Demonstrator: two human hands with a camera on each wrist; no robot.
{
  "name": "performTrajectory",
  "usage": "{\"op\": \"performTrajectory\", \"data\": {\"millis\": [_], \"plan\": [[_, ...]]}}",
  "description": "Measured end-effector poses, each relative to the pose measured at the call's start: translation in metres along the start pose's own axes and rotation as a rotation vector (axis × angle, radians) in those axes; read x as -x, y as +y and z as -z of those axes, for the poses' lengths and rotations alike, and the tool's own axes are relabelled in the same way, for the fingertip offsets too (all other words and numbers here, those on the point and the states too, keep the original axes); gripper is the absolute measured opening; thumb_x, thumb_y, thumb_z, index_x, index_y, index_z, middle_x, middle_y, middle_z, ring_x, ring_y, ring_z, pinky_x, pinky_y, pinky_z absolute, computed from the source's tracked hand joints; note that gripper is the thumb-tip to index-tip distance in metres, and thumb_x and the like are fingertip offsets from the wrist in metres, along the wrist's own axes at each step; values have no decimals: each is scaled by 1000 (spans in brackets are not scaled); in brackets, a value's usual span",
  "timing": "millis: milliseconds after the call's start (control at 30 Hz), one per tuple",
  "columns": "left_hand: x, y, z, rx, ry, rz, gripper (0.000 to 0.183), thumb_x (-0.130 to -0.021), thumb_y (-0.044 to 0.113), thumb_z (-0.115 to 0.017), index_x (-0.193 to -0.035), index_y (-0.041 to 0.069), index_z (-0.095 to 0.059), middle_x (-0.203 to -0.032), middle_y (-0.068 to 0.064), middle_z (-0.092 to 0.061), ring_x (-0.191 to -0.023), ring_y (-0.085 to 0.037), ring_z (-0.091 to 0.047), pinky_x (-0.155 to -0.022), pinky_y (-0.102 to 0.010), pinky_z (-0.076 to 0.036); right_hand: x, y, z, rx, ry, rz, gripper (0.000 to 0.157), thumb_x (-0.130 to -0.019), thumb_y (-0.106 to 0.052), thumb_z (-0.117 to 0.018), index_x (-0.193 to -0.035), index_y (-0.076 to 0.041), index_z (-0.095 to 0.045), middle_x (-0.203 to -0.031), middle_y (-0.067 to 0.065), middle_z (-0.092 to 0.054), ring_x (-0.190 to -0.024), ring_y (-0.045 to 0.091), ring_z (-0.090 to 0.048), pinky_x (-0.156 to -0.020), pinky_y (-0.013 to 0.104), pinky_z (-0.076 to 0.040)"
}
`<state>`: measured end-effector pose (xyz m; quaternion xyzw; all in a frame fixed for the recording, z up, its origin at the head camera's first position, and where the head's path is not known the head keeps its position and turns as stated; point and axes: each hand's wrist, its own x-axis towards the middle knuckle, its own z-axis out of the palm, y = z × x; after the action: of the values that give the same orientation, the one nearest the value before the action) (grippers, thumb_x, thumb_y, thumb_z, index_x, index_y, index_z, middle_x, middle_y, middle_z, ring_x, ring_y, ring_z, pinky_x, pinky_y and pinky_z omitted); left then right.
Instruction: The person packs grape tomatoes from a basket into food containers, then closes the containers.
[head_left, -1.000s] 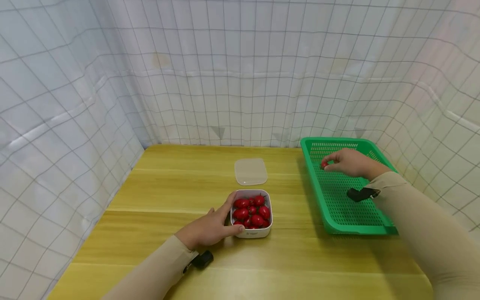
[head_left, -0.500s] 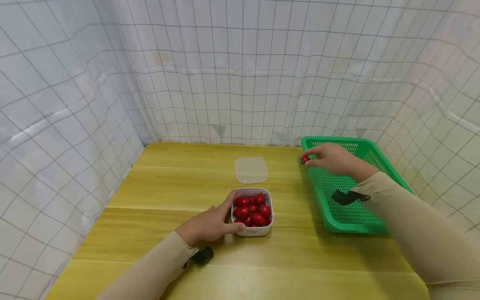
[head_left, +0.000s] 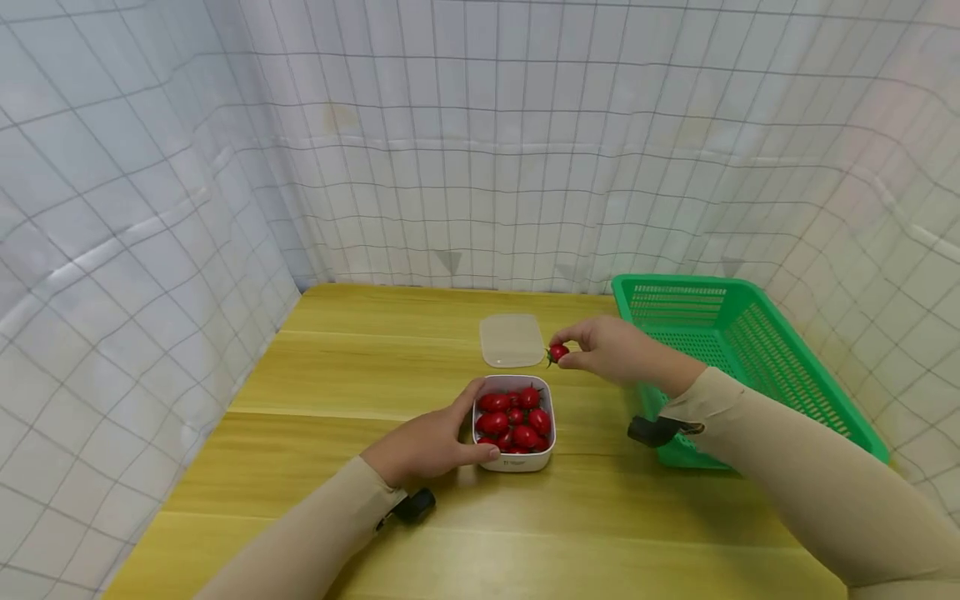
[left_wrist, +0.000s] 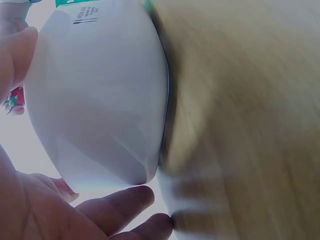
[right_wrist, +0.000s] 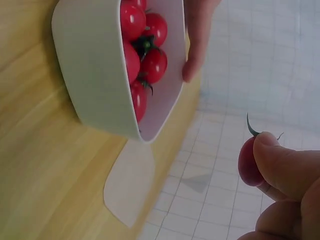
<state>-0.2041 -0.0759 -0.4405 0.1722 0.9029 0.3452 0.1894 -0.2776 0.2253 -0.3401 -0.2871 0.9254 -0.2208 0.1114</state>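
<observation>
A white square food container (head_left: 517,463) stands on the wooden table, holding several red cherry tomatoes (head_left: 492,423) with green stems. My left hand (head_left: 422,443) grips its left side, thumb over the front rim and fingers along the back; the left wrist view shows the container's plain wall (left_wrist: 100,90) up close. My right hand (head_left: 621,354) pinches one cherry tomato (right_wrist: 249,162) between thumb and fingers, its green stem pointing outward. That tomato is in the air, behind and to the right of the container, near the lid's right edge in the head view.
A pale translucent lid (head_left: 512,340) lies flat behind the container. At the right stands a green perforated basket (head_left: 810,375), with my right forearm (head_left: 780,450) crossing over its front. White grid-patterned sheeting (head_left: 465,150) encloses the table at the back and sides.
My right hand has carried the cherry tomato left, out of the green basket, over its rim and across to beside the lid. My left hand stays on the container.
</observation>
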Motion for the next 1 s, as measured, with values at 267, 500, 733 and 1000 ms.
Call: {"op": "performTrajectory", "data": {"millis": [267, 500, 733, 1000], "plan": [[-3, -1, 1, 7, -1, -49, 95, -91, 63, -74, -164, 46, -15, -156, -6, -53, -138, -30, -57, -117, -56, -44, -4, -17, -21, -27, -10, 92, 25, -101, -23, -73, -124, -13, -76, -52, -11, -33, -51, 7, -29, -51, 22, -26], [-2, 3, 2, -14, -4, -81, 91, -92, 61, -74, -163, 45, -19, -157, -7, -53, -136, -32, -59, -115, -57, -46, -5, -23, -31, -42, -31, 125, 24, -100, -18, -73, -123, -11, -76, -52, -12, -35, -50, 6, -30, -50, 21, -26], [-2, 4, 2, -48, 3, -91, 92, -93, 62, -72, -164, 44, -16, -155, -10, -55, -135, -32, -61, -114, -56, -48, -5, -27, -37, -49, -47, 121, 26, -100, -21, -73, -125, -12, -76, -55, -13, -43, -52, 6, -34, -51, 23, -32], [1, 5, 3, -51, 3, -87, 92, -93, 63, -72, -163, 46, -15, -155, -7, -55, -135, -30, -60, -114, -56, -47, -5, -26, -39, -79, -74, 121, 31, -103, -21, -69, -131, -9, -74, -54, -12, -43, -50, 6, -33, -51, 22, -33]]}}
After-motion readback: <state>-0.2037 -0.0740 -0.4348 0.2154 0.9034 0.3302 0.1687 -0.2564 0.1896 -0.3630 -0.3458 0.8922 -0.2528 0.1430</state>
